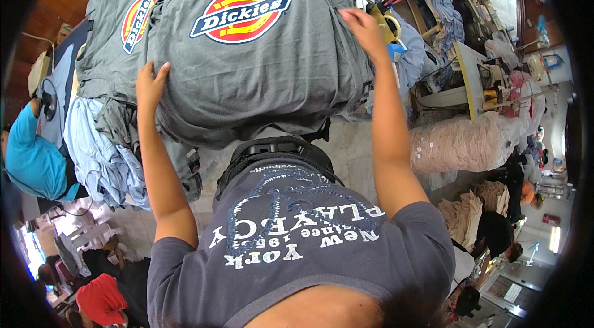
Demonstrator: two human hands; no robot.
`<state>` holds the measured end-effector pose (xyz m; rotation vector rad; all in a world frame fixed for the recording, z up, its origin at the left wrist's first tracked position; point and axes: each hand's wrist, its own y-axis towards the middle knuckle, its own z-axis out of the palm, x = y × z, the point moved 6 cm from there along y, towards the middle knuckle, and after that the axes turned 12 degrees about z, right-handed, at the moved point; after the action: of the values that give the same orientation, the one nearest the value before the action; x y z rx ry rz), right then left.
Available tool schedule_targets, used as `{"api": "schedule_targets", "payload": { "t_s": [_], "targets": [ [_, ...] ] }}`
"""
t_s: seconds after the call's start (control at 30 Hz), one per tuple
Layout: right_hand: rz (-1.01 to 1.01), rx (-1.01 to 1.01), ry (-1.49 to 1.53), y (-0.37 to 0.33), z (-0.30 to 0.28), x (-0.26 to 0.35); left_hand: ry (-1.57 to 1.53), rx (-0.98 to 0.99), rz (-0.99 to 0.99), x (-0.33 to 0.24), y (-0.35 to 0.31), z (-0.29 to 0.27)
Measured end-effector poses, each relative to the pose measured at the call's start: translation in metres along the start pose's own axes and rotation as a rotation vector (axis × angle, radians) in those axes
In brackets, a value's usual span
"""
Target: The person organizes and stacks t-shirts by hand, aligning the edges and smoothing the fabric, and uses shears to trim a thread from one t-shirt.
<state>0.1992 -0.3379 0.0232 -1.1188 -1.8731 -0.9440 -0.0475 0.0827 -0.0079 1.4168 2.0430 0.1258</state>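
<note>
A grey T-shirt point(247, 74) with a red, yellow and blue printed logo lies spread face up on top of a stack of grey shirts. My left hand point(151, 83) rests at the shirt's left side, thumb and fingers apart. Over at the upper right edge, my right hand point(365, 28) reaches across with its fingers stretched out, the tips at the cloth. Neither hand visibly grips anything. Another grey shirt point(114, 37) with the same print lies beside it on the left, partly under the top one.
Beside my right hand are a roll of tape point(393, 30) and red-and-black handled tool point(390, 2). Light blue garments point(102, 148) hang at the left, near a person in a blue top point(37, 151) at an iron point(47, 98). Bundled beige cloth point(461, 145) lies right.
</note>
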Motion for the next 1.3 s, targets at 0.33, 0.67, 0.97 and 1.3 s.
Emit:
{"api": "schedule_targets", "payload": {
  "t_s": [0.33, 0.67, 0.97, 1.3],
  "targets": [
    [0.063, -0.04, 0.095, -0.039, -0.035, 0.024, -0.698, -0.162, -0.19, -0.045, -0.049, -0.074],
    [0.396, 0.268, 0.271, -0.085, 0.028, 0.028, -0.403, 0.023, -0.223, -0.008, -0.05, -0.015],
    [-0.005, 0.285, -0.487, -0.116, 0.138, 0.1, 0.015, -0.264, 0.128, -0.045, 0.03, 0.021],
    [0.205, -0.026, 0.104, -0.048, 0.068, 0.049, -0.005, -0.313, 0.147, -0.046, 0.021, 0.021]
  ]
}}
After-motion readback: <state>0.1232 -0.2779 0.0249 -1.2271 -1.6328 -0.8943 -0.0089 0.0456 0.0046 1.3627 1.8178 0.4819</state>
